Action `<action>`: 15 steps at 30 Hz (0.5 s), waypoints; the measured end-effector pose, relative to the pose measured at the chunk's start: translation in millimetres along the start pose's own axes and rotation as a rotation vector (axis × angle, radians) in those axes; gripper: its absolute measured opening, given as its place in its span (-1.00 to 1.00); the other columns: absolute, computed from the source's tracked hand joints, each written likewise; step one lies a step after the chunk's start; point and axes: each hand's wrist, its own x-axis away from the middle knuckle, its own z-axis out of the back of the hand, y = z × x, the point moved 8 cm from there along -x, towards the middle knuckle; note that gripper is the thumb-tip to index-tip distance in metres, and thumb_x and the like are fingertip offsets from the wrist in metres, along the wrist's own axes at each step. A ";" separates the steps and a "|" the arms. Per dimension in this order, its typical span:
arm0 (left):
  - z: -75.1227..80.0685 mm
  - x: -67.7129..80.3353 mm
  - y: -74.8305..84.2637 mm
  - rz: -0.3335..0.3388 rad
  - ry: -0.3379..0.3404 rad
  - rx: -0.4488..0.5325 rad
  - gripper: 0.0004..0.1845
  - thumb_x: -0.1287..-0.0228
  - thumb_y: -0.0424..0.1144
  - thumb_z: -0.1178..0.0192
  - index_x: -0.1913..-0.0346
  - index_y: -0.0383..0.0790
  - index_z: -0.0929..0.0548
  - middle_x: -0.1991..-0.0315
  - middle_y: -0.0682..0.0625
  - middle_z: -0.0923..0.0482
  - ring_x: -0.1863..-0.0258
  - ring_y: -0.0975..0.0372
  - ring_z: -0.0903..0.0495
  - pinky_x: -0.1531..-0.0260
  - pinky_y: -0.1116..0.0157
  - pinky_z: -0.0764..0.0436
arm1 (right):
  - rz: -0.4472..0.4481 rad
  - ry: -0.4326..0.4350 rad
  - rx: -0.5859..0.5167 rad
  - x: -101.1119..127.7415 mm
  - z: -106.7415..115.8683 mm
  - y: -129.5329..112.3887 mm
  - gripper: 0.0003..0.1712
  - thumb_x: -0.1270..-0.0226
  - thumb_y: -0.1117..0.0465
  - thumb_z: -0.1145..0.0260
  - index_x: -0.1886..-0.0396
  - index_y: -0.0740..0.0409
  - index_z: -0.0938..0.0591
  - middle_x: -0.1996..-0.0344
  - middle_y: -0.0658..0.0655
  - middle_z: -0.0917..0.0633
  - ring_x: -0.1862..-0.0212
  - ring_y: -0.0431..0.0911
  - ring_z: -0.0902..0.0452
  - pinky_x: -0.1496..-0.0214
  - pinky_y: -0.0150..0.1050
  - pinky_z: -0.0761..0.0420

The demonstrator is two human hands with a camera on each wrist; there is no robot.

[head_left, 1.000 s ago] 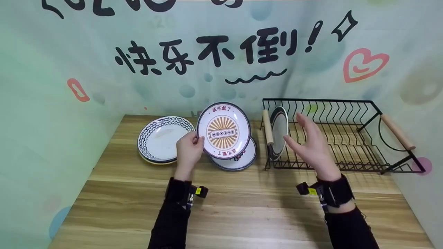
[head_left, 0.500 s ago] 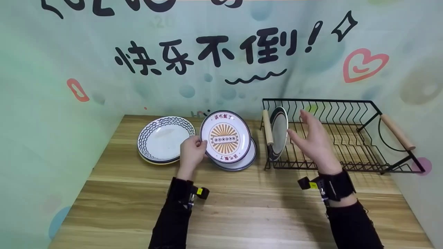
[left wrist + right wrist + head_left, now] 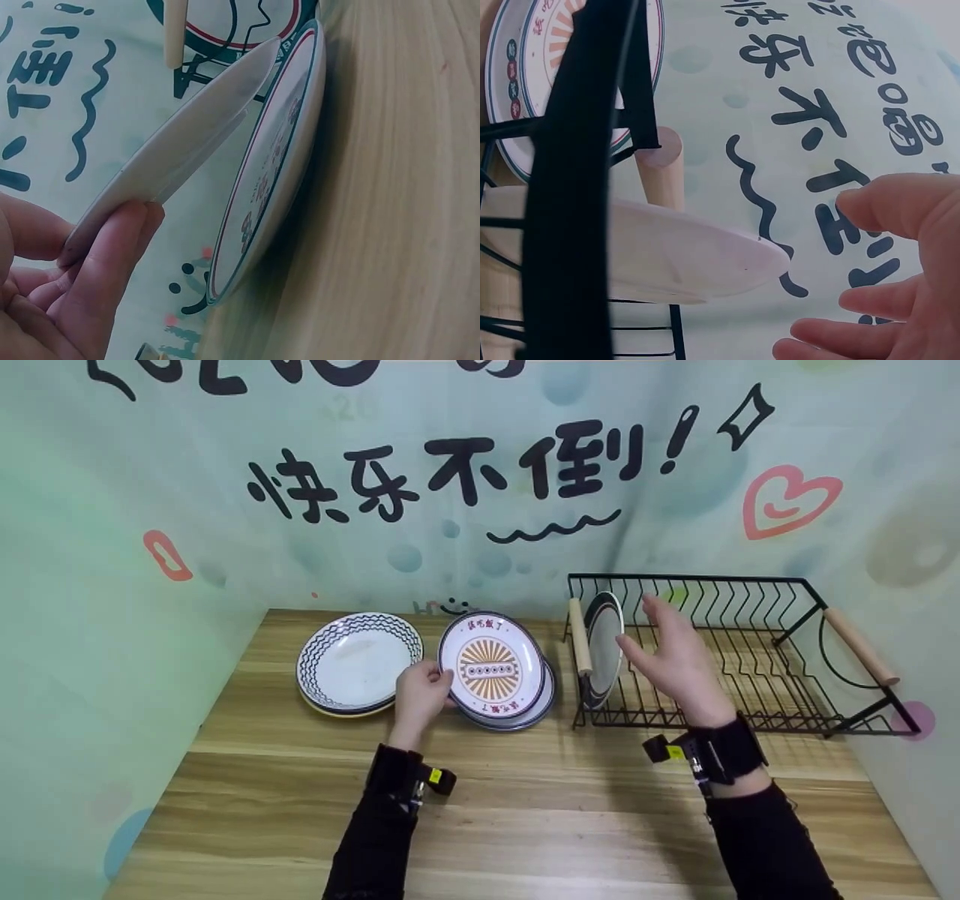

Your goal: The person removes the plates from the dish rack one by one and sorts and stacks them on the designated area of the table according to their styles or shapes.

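Standing one plate (image 3: 604,649) on edge in the black wire rack (image 3: 750,660) on the wooden bench (image 3: 525,810); left hand (image 3: 421,697) pinching the sunburst plate (image 3: 491,666), tilting over another plate (image 3: 536,706); right hand (image 3: 675,660) hovering, fingers spread, beside the rack.

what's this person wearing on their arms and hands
Both arms are in long black sleeves. Each wrist carries a black strap holding a small black camera unit with a yellow mark, on the left wrist and the right wrist. The left hand and right hand are bare.
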 end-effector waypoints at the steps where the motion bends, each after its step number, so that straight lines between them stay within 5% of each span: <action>1: -0.8 0.0 -1.0 0.010 -0.004 0.004 -0.85 -0.32 -0.43 -0.17 0.21 -0.51 -0.65 0.41 -0.25 -0.70 0.59 -0.03 -0.69 0.44 0.03 -0.72 | 0.002 -0.004 0.004 -0.3 -0.6 -0.1 -0.11 -0.36 0.02 -0.34 -0.49 0.35 -0.17 -0.37 0.41 -0.34 -0.36 0.26 -0.27 -0.39 0.20 -0.25; 15: -12.2 0.2 -9.9 0.044 -0.060 0.076 -0.87 -0.32 -0.45 -0.14 0.31 -0.51 -0.62 0.39 -0.32 -0.69 0.66 0.11 -0.68 0.55 0.20 -0.72 | 0.014 -0.033 -0.031 -4.2 -5.8 -3.2 -0.13 -0.37 0.09 -0.34 -0.47 0.41 -0.16 -0.37 0.46 -0.32 -0.36 0.29 -0.26 -0.40 0.19 -0.24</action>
